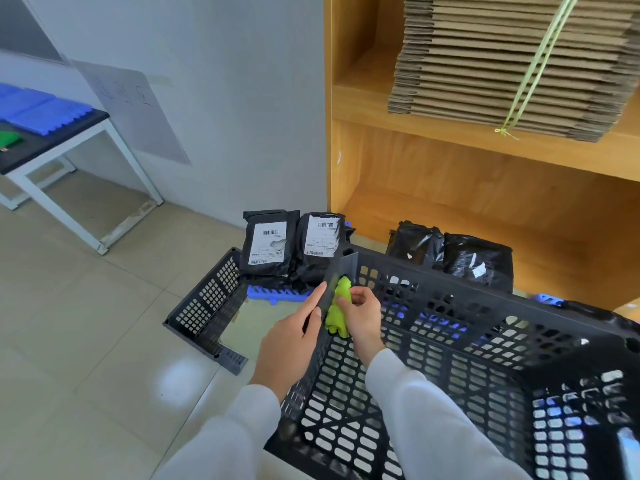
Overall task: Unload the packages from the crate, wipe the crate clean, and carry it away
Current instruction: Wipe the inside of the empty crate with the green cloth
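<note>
My left hand (291,344), fingers straight and together, braces the crate (450,358) wall. My right hand (360,317) pinches the cloth (337,310) at the rim. Tile floor (86,323) below. Packages (270,244) sit behind, beside the wood shelf (450,161).

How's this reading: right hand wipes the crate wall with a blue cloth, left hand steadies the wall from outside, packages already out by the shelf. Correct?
Not quite. The cloth is green, not blue, as the head view shows. The rest holds: the right hand wipes the crate wall with it, the left hand steadies the wall from outside, and the packages are out by the shelf.
</note>
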